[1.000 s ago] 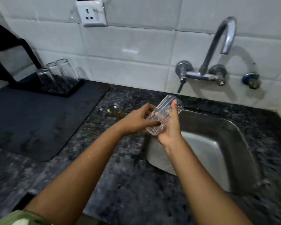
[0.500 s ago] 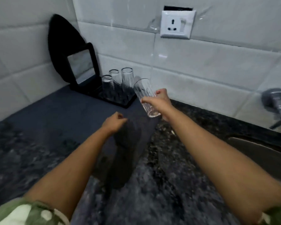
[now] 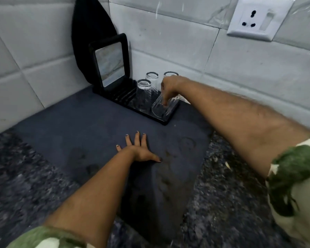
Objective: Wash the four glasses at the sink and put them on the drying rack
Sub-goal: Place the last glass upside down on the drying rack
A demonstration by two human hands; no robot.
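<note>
A black drying rack [image 3: 166, 120] sits in the counter's back corner against the tiled wall. Three clear glasses stand upside down on it: one at the front left [image 3: 143, 94], one behind it [image 3: 152, 81], and one at the back right [image 3: 170, 74], partly hidden by my hand. My right hand [image 3: 170, 87] holds a fourth ribbed glass [image 3: 162, 108], tilted with its mouth facing down and toward me, over the rack's front right corner. My left hand [image 3: 139, 150] lies flat on the dark mat [image 3: 79, 122], fingers spread, holding nothing.
A black-framed mirror-like panel [image 3: 110, 63] stands upright at the rack's left end, with a black pointed object [image 3: 89, 33] leaning on the wall behind it. A white wall socket [image 3: 256, 18] is at the upper right. Speckled granite counter [image 3: 222, 203] surrounds the mat.
My view swung left from the sink to the rack. My right hand carried the glass to the rack and tipped it mouth-down. My left hand let go and settled flat on the mat.
</note>
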